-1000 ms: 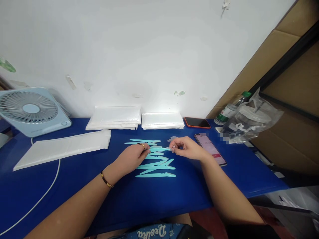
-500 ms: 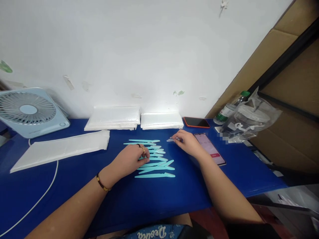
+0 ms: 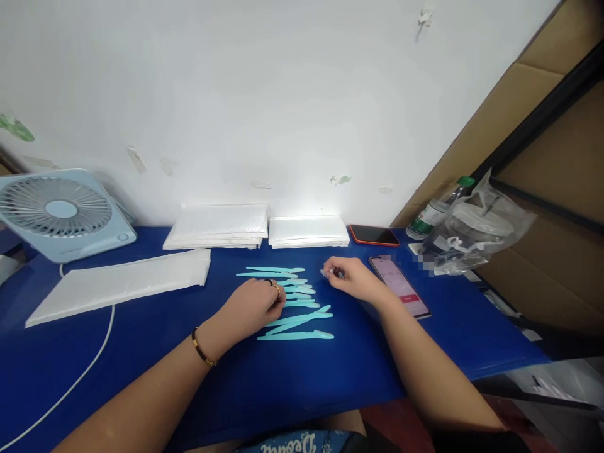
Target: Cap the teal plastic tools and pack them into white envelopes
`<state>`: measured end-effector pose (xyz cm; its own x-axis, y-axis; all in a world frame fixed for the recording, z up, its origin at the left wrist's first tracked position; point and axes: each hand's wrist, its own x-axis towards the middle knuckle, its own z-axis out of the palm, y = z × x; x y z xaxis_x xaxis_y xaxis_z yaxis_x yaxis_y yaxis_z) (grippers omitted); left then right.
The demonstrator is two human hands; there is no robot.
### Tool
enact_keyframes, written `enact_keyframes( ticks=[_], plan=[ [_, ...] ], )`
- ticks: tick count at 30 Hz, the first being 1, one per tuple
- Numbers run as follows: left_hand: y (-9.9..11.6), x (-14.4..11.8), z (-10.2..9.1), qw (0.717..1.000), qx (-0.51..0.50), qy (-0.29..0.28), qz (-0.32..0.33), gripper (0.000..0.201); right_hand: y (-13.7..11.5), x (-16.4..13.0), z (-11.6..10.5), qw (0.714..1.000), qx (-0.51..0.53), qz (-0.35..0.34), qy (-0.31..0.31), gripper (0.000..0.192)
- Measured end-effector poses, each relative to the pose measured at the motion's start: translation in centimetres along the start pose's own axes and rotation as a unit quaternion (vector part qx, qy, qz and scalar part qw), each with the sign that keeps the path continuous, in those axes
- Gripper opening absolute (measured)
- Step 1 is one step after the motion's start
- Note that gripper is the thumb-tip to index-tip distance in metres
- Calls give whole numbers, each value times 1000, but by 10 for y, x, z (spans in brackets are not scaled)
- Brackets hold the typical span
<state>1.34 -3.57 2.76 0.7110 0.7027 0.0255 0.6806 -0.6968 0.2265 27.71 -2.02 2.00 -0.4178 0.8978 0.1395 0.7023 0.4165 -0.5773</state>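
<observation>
**Handling thin plastic sticks on the blue table**

All positions below are given relative to the row of teal plastic sticks (image 3: 295,302) lying on the blue table (image 3: 330,377).

Far left of the sticks stands a pale blue fan (image 3: 61,211), with a white cable (image 3: 89,365) running from it toward the near edge. Between the fan and the sticks lies a long flat white packet (image 3: 123,283). Behind the sticks, against the wall, sit two stacks of white packets (image 3: 264,226).

The left hand (image 3: 252,308) rests on the left ends of the sticks. Its fingers (image 3: 278,296) are curled and pressed onto the middle of the row; whether a stick is pinched beneath them cannot be seen.

The sticks lie roughly parallel, several overlapping, the nearest two well clear of the hand. They appear light, thin and fairly stiff with smooth faces, so they are likely to slide on the table. Judged from their shape, the best grip is a pinch across the narrow shaft near one end.

Just right of the row's far end, the right hand (image 3: 353,280) has thumb and forefinger closed on a small pale grey piece (image 3: 325,273), held low over the table.

Further right lie a phone with a lit screen (image 3: 400,286), a dark phone (image 3: 372,234), a bottle (image 3: 434,211) and a clear plastic bag (image 3: 476,229).
</observation>
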Motion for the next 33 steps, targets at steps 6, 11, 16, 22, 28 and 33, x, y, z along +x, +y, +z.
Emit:
enact_keyframes(
  ticks=[6, 11, 16, 22, 28, 33],
  plan=[
    [-7, 1, -5, 999, -35, 22, -28, 19, -13, -4, -2, 994, 100, -23, -45, 17],
    [-9, 1, -3, 999, -42, 23, -25, 18, -15, -3, 0, 992, 105, -29, -60, 17],
    [-8, 2, -1, 998, -47, 30, -19, 18, -23, 0, 8, 991, 103, -46, -70, 17],
    [-8, 4, 2, 997, -19, 73, -31, 21, -27, 4, 12, 995, 65, -74, -16, 19],
    [-3, -2, -2, 997, -80, 11, -3, 23, 6, -5, -26, 988, -69, 55, 128, 15],
    [6, -2, 2, 996, -69, -59, 6, 16, 15, -4, -23, 972, -174, 152, 38, 10]
  ],
)
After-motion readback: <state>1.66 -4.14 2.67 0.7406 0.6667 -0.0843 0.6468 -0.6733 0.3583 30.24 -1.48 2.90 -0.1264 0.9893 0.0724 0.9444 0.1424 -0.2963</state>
